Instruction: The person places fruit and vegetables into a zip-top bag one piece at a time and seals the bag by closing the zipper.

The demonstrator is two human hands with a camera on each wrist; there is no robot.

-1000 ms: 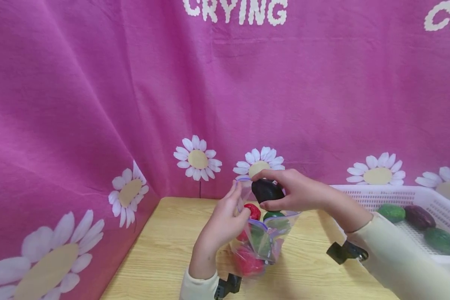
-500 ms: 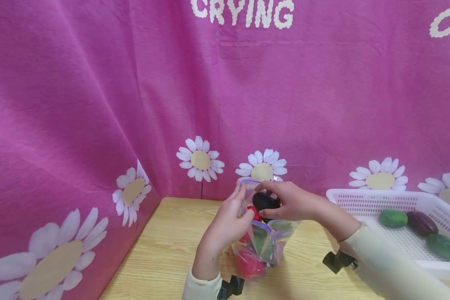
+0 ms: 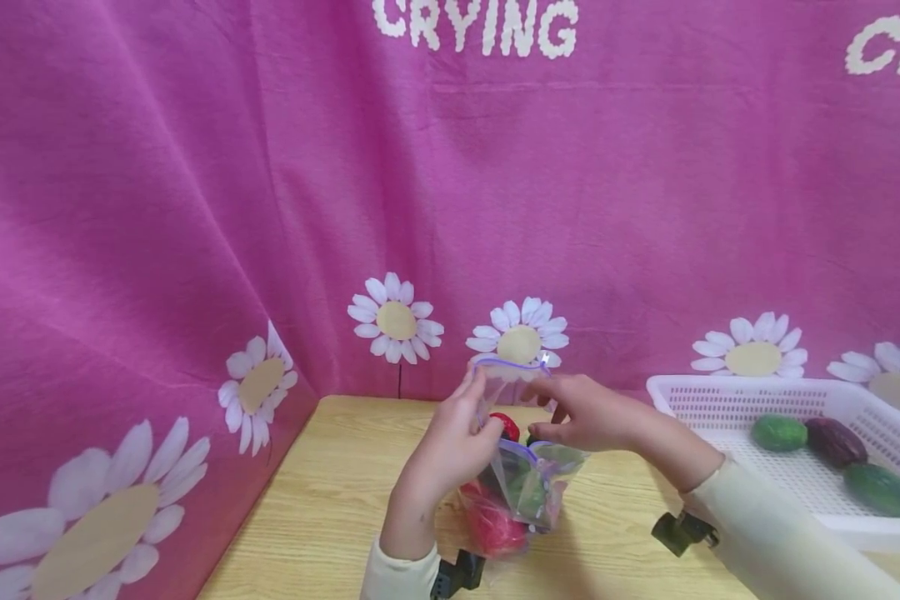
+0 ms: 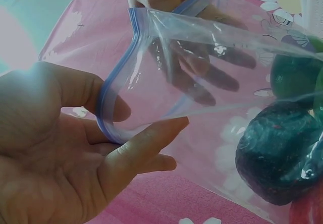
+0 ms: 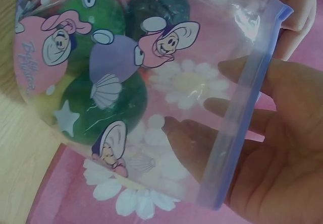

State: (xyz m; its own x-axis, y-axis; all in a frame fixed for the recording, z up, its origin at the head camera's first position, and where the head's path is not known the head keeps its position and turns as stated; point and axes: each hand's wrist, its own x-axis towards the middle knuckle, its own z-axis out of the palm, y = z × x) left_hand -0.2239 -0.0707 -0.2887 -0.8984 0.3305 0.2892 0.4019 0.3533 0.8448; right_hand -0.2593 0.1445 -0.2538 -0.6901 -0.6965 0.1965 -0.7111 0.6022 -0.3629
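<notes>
A clear zip bag with a purple seal and cartoon prints stands on the table, its mouth spread. My left hand pinches the left side of its rim between thumb and fingers. My right hand reaches into the mouth, its fingers loosely spread and holding nothing. Down in the bag lies a dark, bumpy, avocado-like fruit, apart from both hands. Around it are green produce and red produce, partly hidden by the prints and folds.
A white perforated basket stands to the right, holding two green vegetables and a dark purple eggplant. The wooden table meets a pink daisy-printed cloth behind and at the left.
My right hand has lowered the dark fruit into the bag and let go of it, its fingers loosening in the mouth. My left hand has kept its hold on the rim.
</notes>
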